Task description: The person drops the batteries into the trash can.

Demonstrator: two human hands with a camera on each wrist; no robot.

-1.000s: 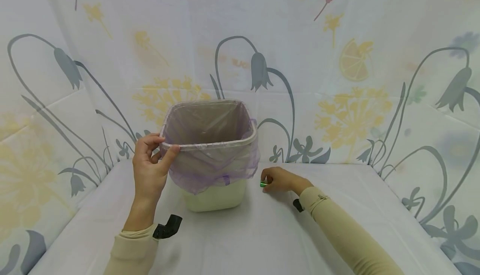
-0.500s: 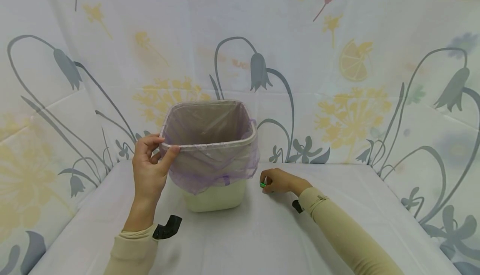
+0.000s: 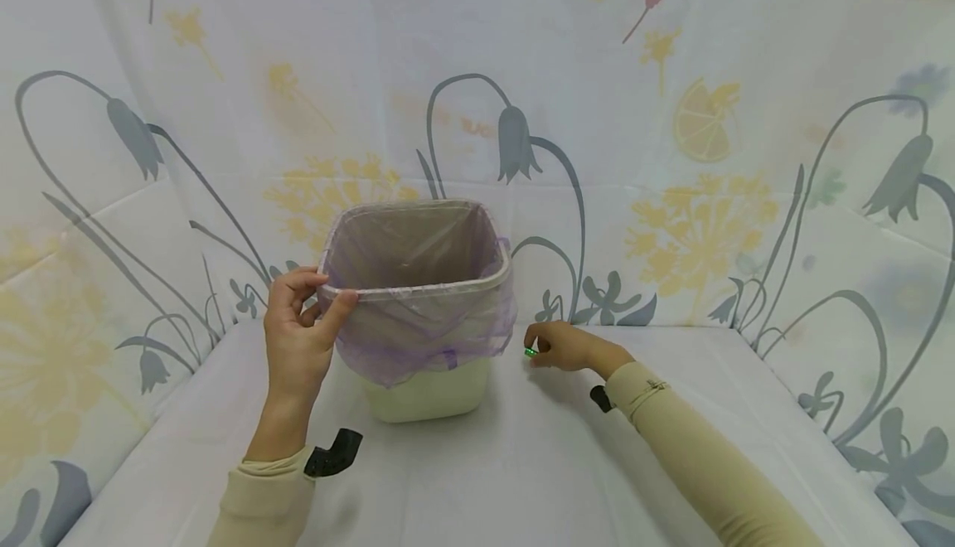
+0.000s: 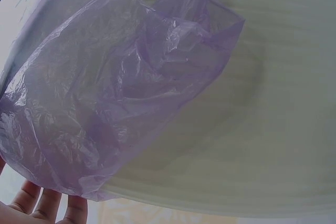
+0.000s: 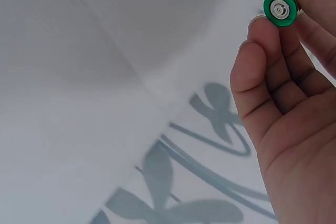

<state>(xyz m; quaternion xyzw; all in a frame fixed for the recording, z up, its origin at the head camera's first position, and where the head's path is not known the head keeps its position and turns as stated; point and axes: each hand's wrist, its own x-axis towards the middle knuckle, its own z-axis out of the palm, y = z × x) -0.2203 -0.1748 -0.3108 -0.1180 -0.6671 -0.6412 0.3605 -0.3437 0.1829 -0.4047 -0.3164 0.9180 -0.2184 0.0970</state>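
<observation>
A pale green trash bin (image 3: 429, 398) stands left of centre in the head view, a thin purple bag (image 3: 425, 331) folded over its rim. At the rim's near left corner, my left hand (image 3: 302, 323) grips the edge with thumb in front. The left wrist view has the crinkled bag (image 4: 105, 87) hanging over the bin's wall (image 4: 278, 114), with fingers (image 4: 48, 203) at lower left. To the right of the bin, my right hand (image 3: 570, 346) pinches a small green battery (image 3: 530, 352). Its round metal end shows in the right wrist view, the battery (image 5: 280, 9) between thumb and fingers.
A white cloth (image 3: 462, 481) covers the table. Behind and at both sides rises a flower-printed curtain (image 3: 582, 199). Black curved pieces stick out at the wrists, one by the left cuff (image 3: 336, 452) and one by the right cuff (image 3: 601, 399).
My right hand has moved slightly up and to the right in the head view with the battery in its fingers. My left hand and the bin have stayed put.
</observation>
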